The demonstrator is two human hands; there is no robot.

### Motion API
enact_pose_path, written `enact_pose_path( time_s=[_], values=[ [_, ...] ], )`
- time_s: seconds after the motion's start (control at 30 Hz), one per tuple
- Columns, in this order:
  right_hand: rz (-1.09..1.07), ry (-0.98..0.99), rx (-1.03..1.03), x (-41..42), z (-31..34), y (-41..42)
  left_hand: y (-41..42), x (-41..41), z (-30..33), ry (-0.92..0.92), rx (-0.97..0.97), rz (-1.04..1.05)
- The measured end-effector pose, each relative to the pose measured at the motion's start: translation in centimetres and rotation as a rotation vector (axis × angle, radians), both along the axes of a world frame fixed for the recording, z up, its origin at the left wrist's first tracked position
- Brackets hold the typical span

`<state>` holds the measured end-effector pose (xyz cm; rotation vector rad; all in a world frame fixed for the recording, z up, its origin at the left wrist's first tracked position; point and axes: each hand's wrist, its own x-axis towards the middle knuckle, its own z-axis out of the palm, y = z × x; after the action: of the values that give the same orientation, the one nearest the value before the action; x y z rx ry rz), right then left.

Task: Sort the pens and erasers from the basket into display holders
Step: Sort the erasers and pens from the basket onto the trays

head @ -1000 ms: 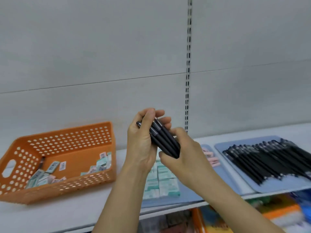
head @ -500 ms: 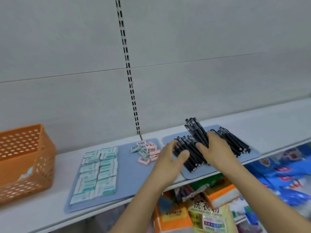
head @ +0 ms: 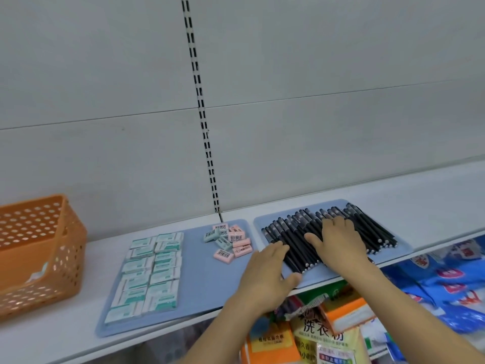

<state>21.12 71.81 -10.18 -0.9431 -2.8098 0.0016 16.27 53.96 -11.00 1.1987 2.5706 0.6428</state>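
A yellow packet (head: pixel 321 334) below reads "洗衣".

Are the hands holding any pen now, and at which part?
Nothing is held. The right hand lies flat on the black pens; the left hand touches their near ends with straight fingers.

It was a shop: a white retail shelf (head: pixel 433 195) on a slotted upright (head: pixel 202 119) displayed barcoded erasers (head: pixel 231 241), with packaged goods (head: pixel 322 334) stocked below.
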Motion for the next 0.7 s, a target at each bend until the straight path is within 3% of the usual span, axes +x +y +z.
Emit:
enact_pose_path(
  time_s=[0.13, 0.27, 0.43, 0.7],
  values=[
    [0.022, 0.043, 0.064, 0.7, 0.1, -0.7, -0.5, -0.3, -0.1, -0.001, 0.087, 0.004],
    [0.206, 0.424, 0.011, 1.2, 0.9, -3.4, -3.0, -0.7, 1.1, 0.125, 0.299, 0.041],
    [0.396, 0.682, -0.183, -0.2, 2.5, -10.1, -8.6, -1.4, 3.1, 0.249, 0.548, 0.081],
    [0.73, 0.792, -0.348, -6.8, 5.4, -24.6, -25.3, -5.6, 6.8, 0.486, 0.655, 0.268]
  ],
)
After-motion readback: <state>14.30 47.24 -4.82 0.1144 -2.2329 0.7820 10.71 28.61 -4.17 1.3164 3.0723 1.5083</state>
